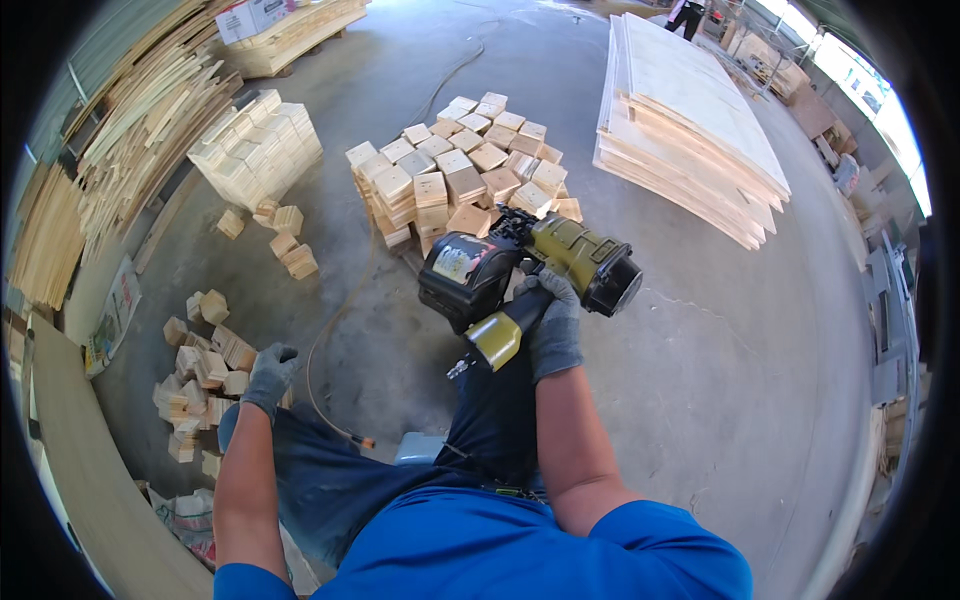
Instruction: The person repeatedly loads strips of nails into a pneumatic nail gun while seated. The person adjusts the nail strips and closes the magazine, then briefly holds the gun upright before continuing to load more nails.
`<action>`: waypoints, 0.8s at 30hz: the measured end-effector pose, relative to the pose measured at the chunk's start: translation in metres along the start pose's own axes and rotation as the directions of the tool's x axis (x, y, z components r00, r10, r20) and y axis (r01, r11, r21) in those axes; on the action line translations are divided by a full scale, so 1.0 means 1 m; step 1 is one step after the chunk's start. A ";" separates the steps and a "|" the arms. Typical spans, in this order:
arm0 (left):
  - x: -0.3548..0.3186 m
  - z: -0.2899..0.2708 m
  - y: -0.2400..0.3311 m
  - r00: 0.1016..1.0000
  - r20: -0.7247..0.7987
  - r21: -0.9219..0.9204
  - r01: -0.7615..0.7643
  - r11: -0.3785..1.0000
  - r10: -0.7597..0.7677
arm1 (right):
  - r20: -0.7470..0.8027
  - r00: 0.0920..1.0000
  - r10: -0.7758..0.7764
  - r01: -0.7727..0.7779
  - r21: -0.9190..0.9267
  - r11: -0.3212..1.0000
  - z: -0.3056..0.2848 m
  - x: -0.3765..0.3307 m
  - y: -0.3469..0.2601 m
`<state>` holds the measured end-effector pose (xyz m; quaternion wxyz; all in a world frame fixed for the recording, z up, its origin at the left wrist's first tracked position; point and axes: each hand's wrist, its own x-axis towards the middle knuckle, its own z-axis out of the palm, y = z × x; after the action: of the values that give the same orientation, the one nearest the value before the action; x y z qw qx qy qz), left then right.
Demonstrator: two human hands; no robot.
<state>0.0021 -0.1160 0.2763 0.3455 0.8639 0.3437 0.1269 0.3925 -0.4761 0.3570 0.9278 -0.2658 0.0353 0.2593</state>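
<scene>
Gripping a bulky olive-yellow and black pneumatic nail gun [490,285] by its handle, the right hand [557,322], in a grey work glove, is at the centre of the head view, its fingers wrapped round the grip. The tool's round black magazine is left of the handle, its ribbed cylinder points to the right, and its metal air fitting is at the lower left end.

The left hand [268,377], also in a grey glove, is left of centre with curled fingers, near the left knee; whether it holds anything I cannot tell. Just beside it, a loose heap of pale square-cut wooden blocks [205,365] lies on the grey concrete floor [720,400].

Just beyond the nail gun, a large cluster of upright wooden blocks [450,170] fills the upper middle of the frame. A thin brown air hose [312,362] curves down left of centre, its brass-coloured end lying apart from the tool's fitting. A neat block stack of pale wood [255,145] and long bundled wooden strips [150,130] occupy the upper left; broad layered plywood sheets [690,120] lie at the upper right.
</scene>
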 end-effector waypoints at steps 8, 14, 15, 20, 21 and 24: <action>-0.015 0.066 0.089 0.952 0.135 -0.541 0.302 0.785 -0.273 | 0.051 0.997 0.063 -0.067 0.084 0.994 -0.012 -0.006 -0.003; -0.059 0.135 0.123 0.906 0.388 -0.410 0.335 0.848 -0.170 | 0.145 0.982 0.117 -0.132 0.100 0.986 -0.010 -0.012 -0.004; -0.066 0.147 0.131 0.880 0.450 -0.296 0.310 0.903 -0.154 | 0.155 0.980 0.123 -0.135 0.073 0.988 -0.015 -0.012 -0.009; -0.098 0.166 0.134 0.776 0.600 -0.037 0.270 0.962 -0.194 | 0.248 0.963 0.107 -0.137 0.105 0.985 -0.004 -0.028 -0.018; -0.096 0.166 0.132 0.790 0.580 -0.090 0.304 0.948 -0.198 | 0.281 0.952 0.122 -0.161 0.122 0.979 -0.006 -0.030 -0.020; -0.077 0.150 0.156 0.838 0.518 -0.372 0.402 0.837 -0.173 | 0.365 0.919 0.146 -0.220 0.169 0.961 -0.014 -0.033 -0.026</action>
<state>0.0928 -0.3270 0.2751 0.6298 0.6960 0.3397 -0.0595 0.3780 -0.5176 0.3638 0.9134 -0.1132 -0.0783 0.3831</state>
